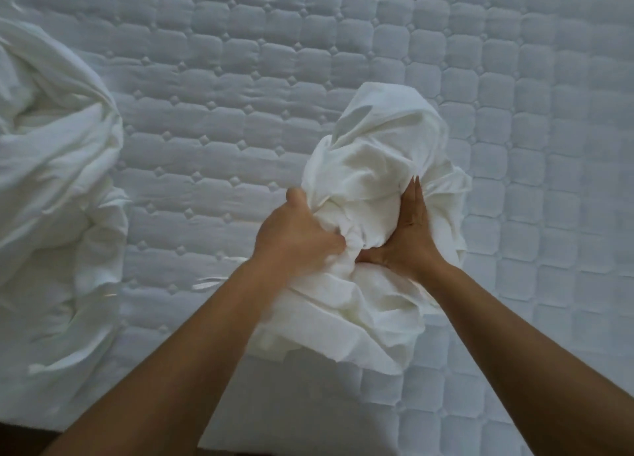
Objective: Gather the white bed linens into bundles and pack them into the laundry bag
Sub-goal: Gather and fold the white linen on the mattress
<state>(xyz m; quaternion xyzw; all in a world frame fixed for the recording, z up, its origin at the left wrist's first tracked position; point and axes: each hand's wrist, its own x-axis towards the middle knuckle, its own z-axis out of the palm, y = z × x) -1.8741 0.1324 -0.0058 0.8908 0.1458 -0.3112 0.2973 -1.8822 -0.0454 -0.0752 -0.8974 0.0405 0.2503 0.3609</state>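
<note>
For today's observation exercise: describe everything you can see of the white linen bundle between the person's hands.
The linen bundle is white, soft-looking cloth, crumpled into a creased mound with a rounded top and loose folds trailing toward the camera. It lies on the quilted mattress. The left hand grips bunched cloth at its middle; the right hand presses flat against it, fingers straight.

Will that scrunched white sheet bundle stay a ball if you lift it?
Probably flops: the crumpled white sheet bundle is all loose folds, with a tail trailing past the left hand. Likely soft, since it dents under the right hand.
</note>
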